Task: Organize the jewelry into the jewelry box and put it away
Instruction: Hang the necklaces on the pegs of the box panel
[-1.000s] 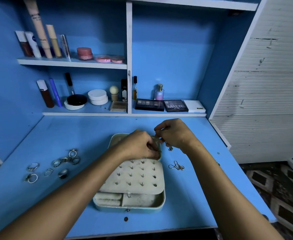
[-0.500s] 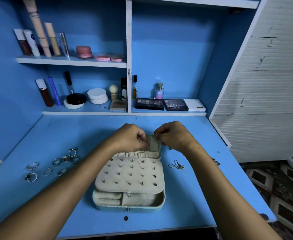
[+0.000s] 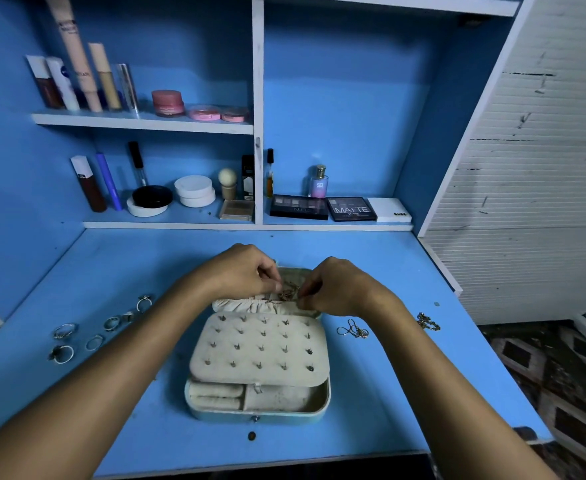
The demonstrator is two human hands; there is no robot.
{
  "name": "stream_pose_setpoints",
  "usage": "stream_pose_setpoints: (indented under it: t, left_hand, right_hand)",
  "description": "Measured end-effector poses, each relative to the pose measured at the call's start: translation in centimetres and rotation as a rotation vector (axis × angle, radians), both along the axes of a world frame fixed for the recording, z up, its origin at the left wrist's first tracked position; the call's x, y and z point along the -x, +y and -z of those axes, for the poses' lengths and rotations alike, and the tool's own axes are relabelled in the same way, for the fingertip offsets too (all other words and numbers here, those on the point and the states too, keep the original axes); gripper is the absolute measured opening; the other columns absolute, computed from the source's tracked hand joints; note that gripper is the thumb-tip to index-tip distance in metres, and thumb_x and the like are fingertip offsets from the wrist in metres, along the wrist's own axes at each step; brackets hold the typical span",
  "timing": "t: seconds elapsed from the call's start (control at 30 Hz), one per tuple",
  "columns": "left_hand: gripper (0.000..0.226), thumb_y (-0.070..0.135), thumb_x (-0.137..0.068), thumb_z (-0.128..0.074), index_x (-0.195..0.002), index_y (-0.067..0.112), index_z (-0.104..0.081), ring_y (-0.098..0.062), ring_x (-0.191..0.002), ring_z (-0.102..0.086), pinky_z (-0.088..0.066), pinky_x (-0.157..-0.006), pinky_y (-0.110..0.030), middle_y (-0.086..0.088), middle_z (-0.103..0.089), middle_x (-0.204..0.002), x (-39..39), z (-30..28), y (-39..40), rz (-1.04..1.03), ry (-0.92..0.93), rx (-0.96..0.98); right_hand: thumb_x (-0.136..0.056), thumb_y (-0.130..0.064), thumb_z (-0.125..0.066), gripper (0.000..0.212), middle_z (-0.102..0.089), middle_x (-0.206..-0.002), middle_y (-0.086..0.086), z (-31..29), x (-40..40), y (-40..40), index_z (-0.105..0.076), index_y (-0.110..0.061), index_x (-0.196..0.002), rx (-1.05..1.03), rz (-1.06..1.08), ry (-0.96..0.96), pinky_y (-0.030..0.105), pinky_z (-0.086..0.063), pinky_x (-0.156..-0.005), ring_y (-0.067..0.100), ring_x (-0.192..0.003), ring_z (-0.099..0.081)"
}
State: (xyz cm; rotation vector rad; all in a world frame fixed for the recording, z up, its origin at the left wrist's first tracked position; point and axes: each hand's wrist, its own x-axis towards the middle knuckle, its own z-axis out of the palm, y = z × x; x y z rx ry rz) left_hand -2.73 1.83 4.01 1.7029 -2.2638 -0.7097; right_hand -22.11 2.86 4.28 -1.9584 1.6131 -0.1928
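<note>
Hands [image 3: 250, 271] [image 3: 336, 289] both pinch a thin chain [image 3: 288, 293] at twelve o'clock over the open jewelry box [image 3: 258, 415] on the worktop [image 3: 371, 403], each grip grasping it. Chain links may knot or snag on the gathered pocket [image 3: 250, 303]; rings [image 3: 63, 353] wait at nine o'clock.

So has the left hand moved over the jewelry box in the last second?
Yes. The left hand moved away from the stud panel toward the jewelry box lid's far edge.

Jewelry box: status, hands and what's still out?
Both hands, left and right, pinch a chain over the lid pocket. Box open. Rings left, two chains right, still on desk.
</note>
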Motion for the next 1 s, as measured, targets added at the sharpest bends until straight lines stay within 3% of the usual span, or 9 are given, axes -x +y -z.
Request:
stream_pose_setpoints:
  t: [0.13, 0.27, 0.47, 0.6, 0.7, 0.83, 0.93, 1.0]
  left_hand:
    - [0.011, 0.037, -0.077, -0.082, -0.085, 0.031, -0.077, 0.002, -0.082, -0.065, -0.052, -0.075, -0.020, 0.016, -0.072, -0.086, -0.3, -0.2, 0.3, 0.039, -0.059, -0.084]
    - [0.008, 0.034, -0.079, -0.081, -0.086, 0.030, -0.078, 0.002, -0.083, -0.066, -0.053, -0.077, -0.022, 0.016, -0.073, -0.087, -0.1, -0.1, 0.2, 0.049, -0.075, -0.086]
    - [0.008, 0.031, -0.093, -0.066, -0.091, 0.028, -0.073, 0.005, -0.079, -0.058, -0.039, -0.062, -0.014, 0.020, -0.065, -0.088, 0.4, 0.4, 0.2, 0.074, -0.057, -0.042]
    - [0.009, 0.032, -0.096, -0.062, -0.090, 0.027, -0.067, 0.001, -0.075, -0.054, -0.036, -0.059, -0.015, 0.016, -0.059, -0.085, 1.0, 1.1, 0.2, 0.070, -0.002, 0.017]
    - [0.012, 0.028, -0.098, -0.059, -0.097, 0.024, -0.070, -0.006, -0.084, -0.058, -0.040, -0.067, -0.018, 0.020, -0.060, -0.085, 1.3, 1.5, -0.1, 0.043, 0.066, 0.074]
    - [0.029, 0.017, -0.102, -0.049, -0.123, 0.024, -0.068, -0.009, -0.104, -0.053, -0.043, -0.091, -0.026, 0.014, -0.054, -0.104, 1.6, 1.5, -0.5, 0.082, -0.011, 0.040]
    - [0.031, 0.014, -0.100, -0.049, -0.122, 0.024, -0.068, -0.010, -0.099, -0.049, -0.038, -0.085, -0.024, 0.013, -0.050, -0.099, 2.0, 1.5, -0.4, 0.124, -0.093, 0.058]
    - [0.027, 0.014, -0.097, -0.052, -0.111, 0.024, -0.072, -0.010, -0.097, -0.053, -0.039, -0.081, -0.024, 0.015, -0.053, -0.095, 2.1, 1.4, -0.1, 0.122, -0.091, 0.090]
  right_hand:
    - [-0.082, -0.020, -0.076, 0.008, -0.073, -0.095, -0.007, 0.1, 0.0, 0.0, -0.077, -0.028, -0.082, 0.007, -0.004, 0.021, 0.024, -0.057, -0.075, 0.010, -0.087, -0.068]
    - [-0.085, -0.014, -0.072, 0.021, -0.072, -0.090, -0.008, 0.2, 0.0, 0.0, -0.073, -0.032, -0.075, 0.011, -0.021, 0.016, 0.019, -0.053, -0.069, 0.009, -0.085, -0.067]
    - [-0.086, -0.005, -0.060, 0.032, -0.070, -0.087, -0.011, 0.5, 0.4, 0.2, -0.070, -0.032, -0.072, 0.021, -0.055, -0.005, 0.022, -0.054, -0.072, 0.009, -0.086, -0.066]
    - [-0.086, -0.006, -0.062, 0.031, -0.070, -0.086, -0.011, 0.7, 0.7, 0.2, -0.069, -0.032, -0.072, 0.034, -0.068, -0.035, 0.014, -0.045, -0.063, 0.003, -0.077, -0.062]
    - [-0.087, -0.008, -0.064, 0.030, -0.069, -0.087, -0.010, 0.9, 0.9, 0.2, -0.067, -0.033, -0.069, 0.041, -0.069, -0.057, 0.013, -0.042, -0.061, 0.002, -0.073, -0.059]
    - [-0.087, -0.009, -0.065, 0.033, -0.067, -0.087, -0.010, 1.0, 0.9, 0.1, -0.064, -0.034, -0.066, 0.050, -0.075, -0.057, 0.012, -0.040, -0.060, 0.001, -0.071, -0.058]
    - [-0.087, -0.009, -0.065, 0.034, -0.065, -0.087, -0.010, 1.1, 0.9, 0.1, -0.063, -0.035, -0.065, 0.054, -0.077, -0.059, 0.013, -0.040, -0.060, 0.002, -0.073, -0.057]
    - [-0.087, -0.009, -0.065, 0.033, -0.065, -0.088, -0.010, 1.2, 1.0, 0.1, -0.063, -0.034, -0.066, 0.054, -0.074, -0.066, 0.015, -0.041, -0.061, 0.005, -0.075, -0.058]
